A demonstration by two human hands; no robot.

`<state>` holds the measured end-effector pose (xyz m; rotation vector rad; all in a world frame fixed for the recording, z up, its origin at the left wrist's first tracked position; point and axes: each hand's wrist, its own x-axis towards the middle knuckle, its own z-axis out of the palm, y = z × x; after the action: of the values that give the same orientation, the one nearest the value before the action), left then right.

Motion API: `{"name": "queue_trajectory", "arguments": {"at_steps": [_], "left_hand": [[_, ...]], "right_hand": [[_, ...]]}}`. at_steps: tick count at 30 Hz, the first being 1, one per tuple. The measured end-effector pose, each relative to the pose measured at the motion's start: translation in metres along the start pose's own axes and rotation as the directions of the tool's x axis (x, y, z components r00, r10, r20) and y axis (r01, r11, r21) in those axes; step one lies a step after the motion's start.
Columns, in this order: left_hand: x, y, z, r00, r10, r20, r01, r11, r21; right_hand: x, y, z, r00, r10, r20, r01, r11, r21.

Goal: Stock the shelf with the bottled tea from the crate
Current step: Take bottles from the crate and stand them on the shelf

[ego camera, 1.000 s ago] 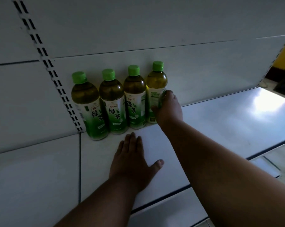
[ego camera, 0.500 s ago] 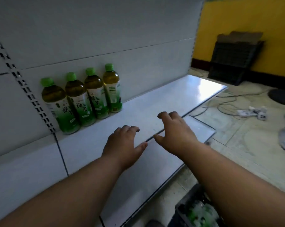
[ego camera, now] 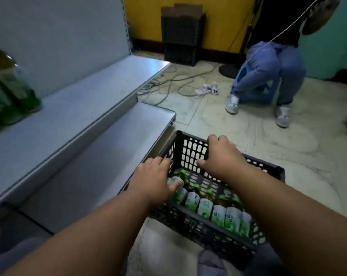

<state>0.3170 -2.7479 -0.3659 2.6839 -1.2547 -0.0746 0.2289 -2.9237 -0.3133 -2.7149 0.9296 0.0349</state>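
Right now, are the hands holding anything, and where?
The left hand is on a tea bottle in the crate, around its body. The right hand holds nothing; it hovers above the crate.

Dim, soft-focus view; left-edge bottles (ego camera: 8, 92) smeared.

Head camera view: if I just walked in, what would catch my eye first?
Two bare hands reach into a black crate on the floor at bottom centre: the left hand touches a green-capped tea bottle, the right hand hovers over the far wall. More bottles lie in a row inside. Beyond, someone in jeans crouches on the tiled floor.
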Motion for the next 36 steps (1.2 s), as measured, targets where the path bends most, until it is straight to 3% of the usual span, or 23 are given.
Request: {"name": "queue_trajectory", "arguments": {"at_steps": [8,13,17,19,22,25,31,36], "left_hand": [[0.042,-0.008,0.125,0.989,0.017,0.148,-0.013,1.000,-0.024],[0.055,-0.017,0.162,0.977,0.004,0.213,-0.008,1.000,0.018],[0.056,-0.018,0.168,0.971,0.011,0.240,-0.020,0.999,0.033],[0.057,-0.018,0.169,0.965,0.017,0.263,-0.026,0.999,0.031],[0.059,-0.018,0.170,0.949,0.031,0.313,-0.041,0.999,0.024],[0.059,-0.020,0.170,0.936,0.040,0.350,-0.059,0.997,0.045],[0.057,-0.020,0.172,0.937,0.033,0.347,-0.053,0.998,0.047],[0.058,-0.019,0.167,0.940,-0.005,0.340,-0.005,1.000,0.028]], "right_hand": [[0.057,0.058,0.145,0.927,0.249,0.280,-0.284,0.955,0.089],[0.111,0.059,0.209,0.856,0.298,0.422,-0.397,0.902,0.169],[0.146,0.040,0.250,0.788,0.322,0.524,-0.531,0.787,0.315],[0.159,0.032,0.269,0.739,0.334,0.585,-0.619,0.680,0.394],[0.175,0.024,0.290,0.670,0.371,0.642,-0.704,0.593,0.392],[0.188,0.022,0.295,0.661,0.370,0.653,-0.711,0.588,0.386],[0.177,0.038,0.293,0.698,0.306,0.648,-0.703,0.469,0.535],[0.159,0.052,0.247,0.827,0.240,0.509,-0.554,0.499,0.666]]}}
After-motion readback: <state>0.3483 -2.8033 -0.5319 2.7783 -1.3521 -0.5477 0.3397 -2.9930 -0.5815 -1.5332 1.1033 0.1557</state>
